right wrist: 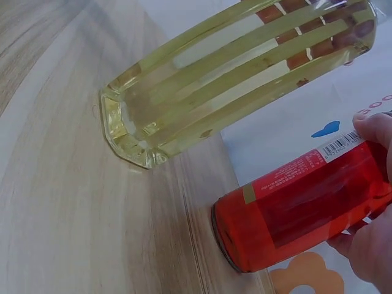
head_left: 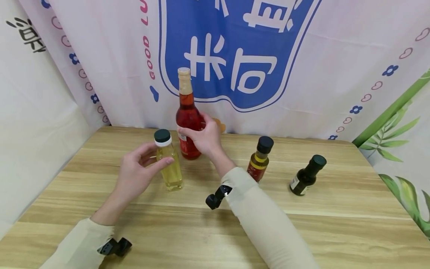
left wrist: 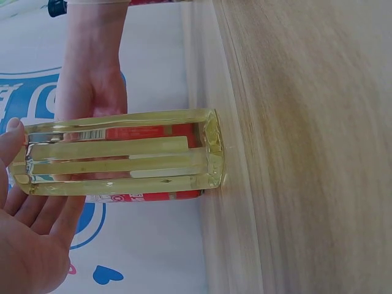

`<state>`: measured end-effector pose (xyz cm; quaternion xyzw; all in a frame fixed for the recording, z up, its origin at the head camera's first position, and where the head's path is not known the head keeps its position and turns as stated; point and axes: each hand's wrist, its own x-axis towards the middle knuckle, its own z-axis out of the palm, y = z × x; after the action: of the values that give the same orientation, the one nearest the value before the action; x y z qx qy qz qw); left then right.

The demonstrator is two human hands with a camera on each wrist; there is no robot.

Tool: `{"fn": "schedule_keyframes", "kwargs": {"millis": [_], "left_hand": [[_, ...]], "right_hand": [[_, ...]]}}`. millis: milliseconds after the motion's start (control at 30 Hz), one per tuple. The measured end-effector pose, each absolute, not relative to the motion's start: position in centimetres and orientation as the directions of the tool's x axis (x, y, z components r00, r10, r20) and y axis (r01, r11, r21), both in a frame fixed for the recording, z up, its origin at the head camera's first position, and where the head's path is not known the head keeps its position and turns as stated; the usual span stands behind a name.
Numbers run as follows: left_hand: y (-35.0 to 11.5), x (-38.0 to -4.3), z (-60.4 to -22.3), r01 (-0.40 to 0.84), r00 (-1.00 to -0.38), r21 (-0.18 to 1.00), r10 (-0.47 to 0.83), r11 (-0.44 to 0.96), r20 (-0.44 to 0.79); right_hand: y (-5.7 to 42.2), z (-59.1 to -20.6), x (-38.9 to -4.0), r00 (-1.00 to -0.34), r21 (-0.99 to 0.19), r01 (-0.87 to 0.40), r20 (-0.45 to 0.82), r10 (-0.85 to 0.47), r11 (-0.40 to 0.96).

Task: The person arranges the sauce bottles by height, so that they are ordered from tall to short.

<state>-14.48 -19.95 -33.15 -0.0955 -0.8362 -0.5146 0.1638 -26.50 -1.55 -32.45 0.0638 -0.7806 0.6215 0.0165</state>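
Observation:
My left hand (head_left: pixel 134 172) holds a clear bottle of pale yellow liquid (head_left: pixel 172 172) with a dark green cap and white collar, thumb on the near side and fingers on the far side. In the left wrist view this ridged bottle (left wrist: pixel 122 153) overlaps the red one. Just behind it, my right hand (head_left: pixel 209 138) grips a tall red bottle (head_left: pixel 187 116) with a cream-wrapped neck, around its lower body. In the right wrist view, a barcode label shows on the red bottle (right wrist: pixel 294 211), with the thumb at the label's edge.
Beyond the right forearm stands a small bottle with a black cap and red label (head_left: pixel 258 164), partly hidden by the sleeve. Further right is a short dark bottle with a green cap (head_left: pixel 307 175). A printed cloth (head_left: pixel 127 93) hangs behind the wooden table (head_left: pixel 188 231).

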Motion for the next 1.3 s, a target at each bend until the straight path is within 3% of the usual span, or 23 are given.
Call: {"fn": "schedule_keyframes", "kwargs": {"millis": [1300], "left_hand": [[-19.91,-14.5,-33.09,0.315,-0.931,0.819,-0.01,0.479,0.364]], "right_hand": [[-1.1,-32.43,-26.65,-0.994,-0.963,-0.067,0.043,-0.097,0.261]]}}
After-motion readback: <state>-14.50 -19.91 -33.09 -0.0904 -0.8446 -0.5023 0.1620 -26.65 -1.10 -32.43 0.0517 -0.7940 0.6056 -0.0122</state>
